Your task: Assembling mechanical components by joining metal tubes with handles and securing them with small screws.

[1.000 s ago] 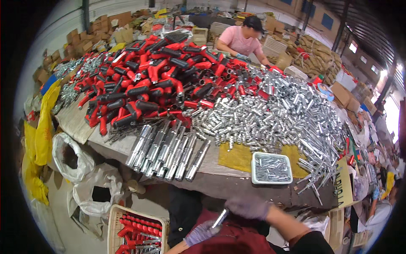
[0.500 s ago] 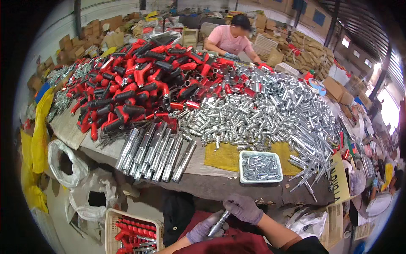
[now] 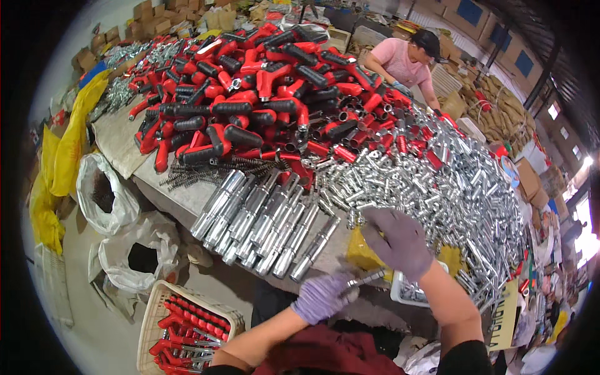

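My left hand [image 3: 322,297], in a pale purple glove, is closed around a slim silver metal tube [image 3: 366,277] that points right, off the table's front edge. The glove hides its near end. My right hand [image 3: 400,244], in a greyish glove, reaches over the front of a heap of small silver metal fittings [image 3: 400,181]. Its fingers point left and look apart, with nothing visible in them, though the fingertips are partly hidden. Under my right forearm, a white tray [image 3: 400,291] of small metal pins is partly covered. Thicker chrome tubes [image 3: 262,219] lie in a stack left of my hands.
Red-and-black handles [image 3: 250,106] form a tall heap at the left, with dark springs [image 3: 206,175] before it. A basket [image 3: 149,325] of red-handled parts stands low left, near white sacks [image 3: 106,197]. Across the table a co-worker in pink [image 3: 400,59] bends over the heap.
My right hand has left the metal tube and moved forward over the fittings. My left hand still holds the tube, now higher and nearer the table edge. The view has shifted and tilted.
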Demonstrator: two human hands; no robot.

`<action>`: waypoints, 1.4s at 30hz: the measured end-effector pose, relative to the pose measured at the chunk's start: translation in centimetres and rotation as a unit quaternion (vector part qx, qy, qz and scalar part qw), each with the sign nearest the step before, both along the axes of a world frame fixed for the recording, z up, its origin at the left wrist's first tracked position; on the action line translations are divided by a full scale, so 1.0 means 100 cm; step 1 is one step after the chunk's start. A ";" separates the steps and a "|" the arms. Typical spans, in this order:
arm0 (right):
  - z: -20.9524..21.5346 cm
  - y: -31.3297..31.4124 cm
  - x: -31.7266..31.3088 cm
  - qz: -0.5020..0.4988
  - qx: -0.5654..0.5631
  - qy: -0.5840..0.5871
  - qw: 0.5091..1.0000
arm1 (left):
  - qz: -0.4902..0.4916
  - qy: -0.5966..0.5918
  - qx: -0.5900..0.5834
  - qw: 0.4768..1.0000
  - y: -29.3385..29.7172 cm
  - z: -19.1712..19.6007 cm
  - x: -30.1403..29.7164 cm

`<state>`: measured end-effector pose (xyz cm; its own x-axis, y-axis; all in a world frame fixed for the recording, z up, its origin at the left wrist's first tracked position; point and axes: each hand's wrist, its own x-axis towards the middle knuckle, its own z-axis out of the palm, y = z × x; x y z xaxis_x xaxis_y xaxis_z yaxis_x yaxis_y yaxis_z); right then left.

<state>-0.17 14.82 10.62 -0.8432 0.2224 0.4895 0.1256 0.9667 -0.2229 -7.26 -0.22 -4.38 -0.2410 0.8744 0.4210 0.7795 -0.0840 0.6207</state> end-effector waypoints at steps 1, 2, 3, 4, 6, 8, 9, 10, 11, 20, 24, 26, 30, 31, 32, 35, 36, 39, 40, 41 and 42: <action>-0.009 0.014 -0.034 0.034 0.043 0.026 0.998 | 0.000 -0.015 -0.015 1.000 -0.003 -0.003 -0.002; -0.004 0.023 -0.066 0.001 0.026 -0.047 0.999 | -0.009 -0.030 -0.022 0.999 -0.004 0.000 -0.004; -0.018 0.048 -0.101 0.034 0.042 -0.003 0.999 | -0.013 -0.062 -0.007 0.998 -0.002 0.002 -0.004; -0.022 0.064 -0.140 -0.012 0.049 -0.044 0.998 | -0.011 -0.065 -0.010 0.998 -0.003 0.004 -0.004; -0.049 0.128 -0.214 -0.064 0.154 -0.075 0.983 | -0.037 -0.060 -0.062 0.996 0.003 0.008 -0.003; -0.057 0.167 -0.268 -0.099 0.192 -0.095 0.972 | -0.029 -0.045 -0.033 0.998 0.004 0.003 -0.003; -0.061 0.181 -0.291 -0.168 0.154 -0.191 0.955 | -0.038 -0.071 -0.016 0.997 0.004 -0.001 -0.004; -0.064 0.184 -0.309 -0.231 0.111 -0.288 0.922 | -0.044 -0.099 -0.003 0.994 0.002 -0.006 -0.005; -0.064 0.191 -0.318 -0.221 0.098 -0.293 0.925 | -0.082 -0.111 -0.017 0.990 0.003 -0.011 -0.007; -0.061 0.201 -0.338 -0.232 0.191 -0.436 0.848 | -0.169 -0.018 0.069 0.983 0.006 -0.007 -0.020; -0.088 0.227 -0.319 -0.253 0.294 -0.162 0.907 | -0.132 -0.105 -0.059 0.984 0.010 0.003 -0.012; -0.075 0.180 -0.317 -0.226 0.196 -0.240 0.923 | -0.110 -0.098 -0.088 0.985 0.000 0.002 -0.018; -0.056 0.161 -0.272 -0.201 0.032 -0.055 0.978 | -0.052 -0.086 -0.050 0.994 0.004 0.010 -0.012; -0.045 0.161 -0.257 -0.210 0.037 -0.046 0.976 | -0.049 -0.095 -0.062 0.992 0.004 0.010 -0.010; -0.032 0.163 -0.240 -0.200 -0.073 -0.011 0.977 | -0.056 -0.085 -0.055 0.993 0.008 0.011 -0.010; 0.014 0.118 -0.165 -0.141 -0.275 0.082 0.948 | -0.042 -0.093 -0.082 0.991 0.009 0.015 -0.009; 0.022 0.104 -0.134 -0.092 -0.363 0.133 0.918 | -0.050 -0.082 -0.076 0.992 0.007 0.017 -0.009; 0.026 0.057 -0.030 0.006 -0.498 0.223 0.838 | -0.048 -0.170 -0.131 0.976 0.000 0.023 -0.009; 0.022 0.024 0.001 -0.007 -0.613 0.329 0.719 | -0.054 -0.161 -0.125 0.978 -0.004 0.021 -0.007; 0.011 0.005 0.051 -0.108 -0.564 0.232 0.785 | -0.034 -0.176 -0.132 0.975 0.003 0.010 -0.007; -0.008 -0.026 0.090 0.027 -0.726 0.231 0.647 | -0.017 -0.188 -0.120 0.975 0.002 0.005 -0.004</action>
<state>8.78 12.27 9.84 -0.7073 0.7070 0.0009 -0.3050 -0.3040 -0.9025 -7.68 -0.02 -3.92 -0.3074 0.9472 0.0914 0.4916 0.0759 0.8675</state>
